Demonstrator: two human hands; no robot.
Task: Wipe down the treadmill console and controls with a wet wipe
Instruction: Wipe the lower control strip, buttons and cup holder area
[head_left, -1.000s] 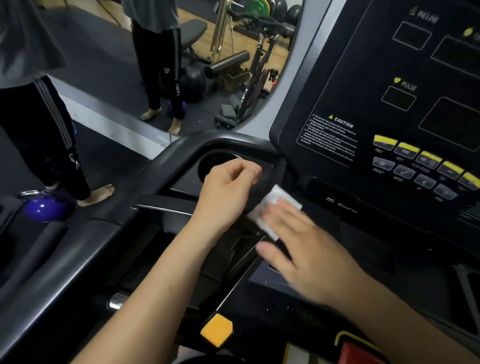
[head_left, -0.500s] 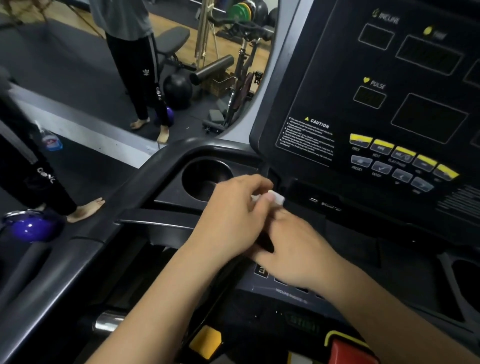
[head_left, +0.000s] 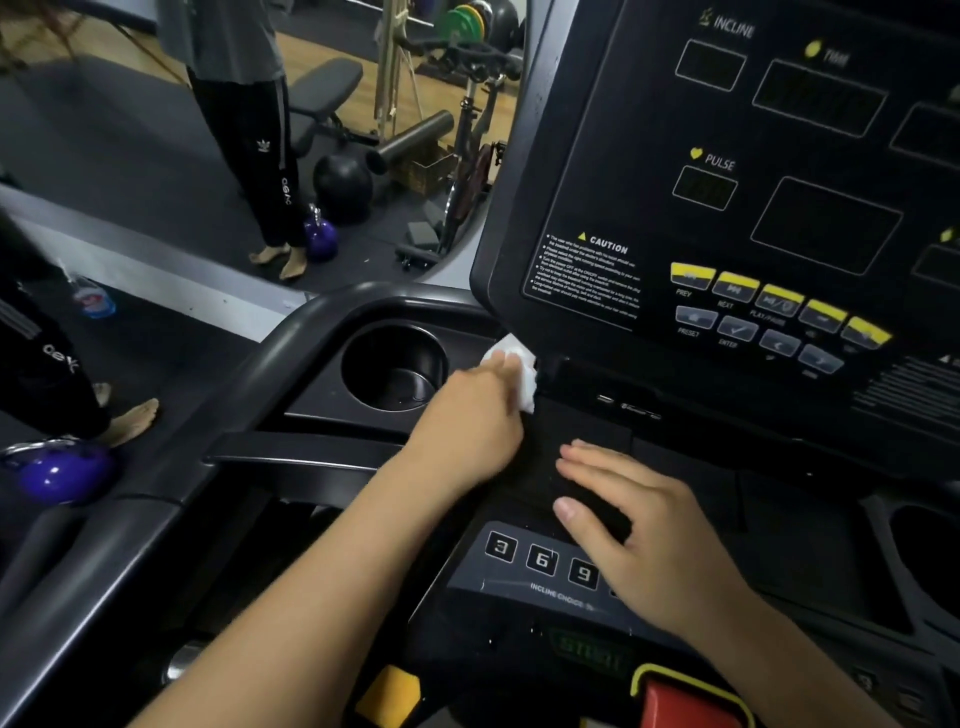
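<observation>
Starting nearest us, we found the right hand (head_left: 654, 540) flat and empty, fingers spread over the incline keys (head_left: 543, 560) on the lower deck. Beyond it, at about 11 o'clock, the left hand (head_left: 470, 421) held the wet wipe (head_left: 524, 371) bunched under its fingers, pressed at the lower left corner of the console (head_left: 753, 218), just right of the cup holder (head_left: 395, 366). The wipe's long axis ran roughly 11 to 5 o'clock. We judged the unwiped display and yellow buttons (head_left: 779, 299) lay at 1 o'clock from the wipe; the left hand was nearer.
</observation>
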